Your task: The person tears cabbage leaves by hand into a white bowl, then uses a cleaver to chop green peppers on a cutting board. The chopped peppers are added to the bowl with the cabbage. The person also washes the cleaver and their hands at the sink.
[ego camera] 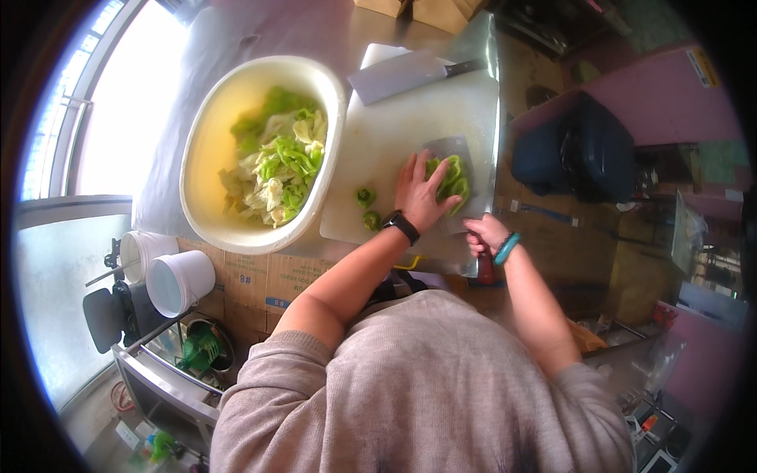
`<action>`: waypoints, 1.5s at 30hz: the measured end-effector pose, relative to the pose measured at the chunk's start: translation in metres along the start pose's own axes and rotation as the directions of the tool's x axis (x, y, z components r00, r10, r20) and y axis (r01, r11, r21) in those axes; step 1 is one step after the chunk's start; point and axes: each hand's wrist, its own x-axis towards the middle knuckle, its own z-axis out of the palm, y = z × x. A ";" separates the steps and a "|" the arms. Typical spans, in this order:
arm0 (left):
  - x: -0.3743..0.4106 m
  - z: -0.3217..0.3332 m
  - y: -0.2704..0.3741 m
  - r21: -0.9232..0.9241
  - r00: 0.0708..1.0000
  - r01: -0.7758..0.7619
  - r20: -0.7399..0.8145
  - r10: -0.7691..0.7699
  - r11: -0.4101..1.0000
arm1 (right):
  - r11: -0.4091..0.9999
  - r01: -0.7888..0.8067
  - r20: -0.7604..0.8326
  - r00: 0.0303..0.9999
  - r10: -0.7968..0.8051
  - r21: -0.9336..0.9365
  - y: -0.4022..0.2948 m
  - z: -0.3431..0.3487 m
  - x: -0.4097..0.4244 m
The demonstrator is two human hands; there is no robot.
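Observation:
My left hand, with a dark watch at its wrist, lies with spread fingers over sliced green pepper, holding it against a cleaver blade. My right hand, wearing a teal bracelet, grips the dark red handle of that cleaver at the board's near right edge. The blade is partly hidden under the slices. Two green pepper stem ends sit on the white cutting board left of my left wrist. A second cleaver lies across the far part of the board.
A large white tub holding cut cabbage and green pepper stands left of the board on a metal table. White buckets are at the lower left, near a metal cart. A dark blue bin stands beyond the table's right edge.

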 end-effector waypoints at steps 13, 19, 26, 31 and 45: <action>0.033 -0.083 0.023 -0.058 0.902 -0.159 -0.415 0.121 0.986 | 0.963 0.239 -0.025 0.969 -0.244 -0.127 -0.080 0.092 -0.042; 0.053 -0.172 -0.023 0.095 0.789 -0.034 -0.608 0.085 0.995 | 0.845 0.431 0.094 0.901 -0.424 -0.316 -0.129 0.158 -0.026; 0.015 -0.198 -0.044 0.164 0.862 0.071 -0.507 0.022 0.984 | 0.842 0.443 -0.112 0.862 -0.494 -0.308 -0.128 0.090 -0.025; -0.044 -0.149 -0.007 0.047 0.994 0.026 0.104 -0.030 0.999 | 0.908 0.232 -0.341 0.871 -0.354 -0.350 -0.082 0.008 -0.014; -0.051 -0.105 -0.055 0.288 0.918 -0.074 0.394 -0.048 0.955 | -0.048 -0.143 -0.074 0.736 -0.673 -0.989 -0.059 0.053 0.016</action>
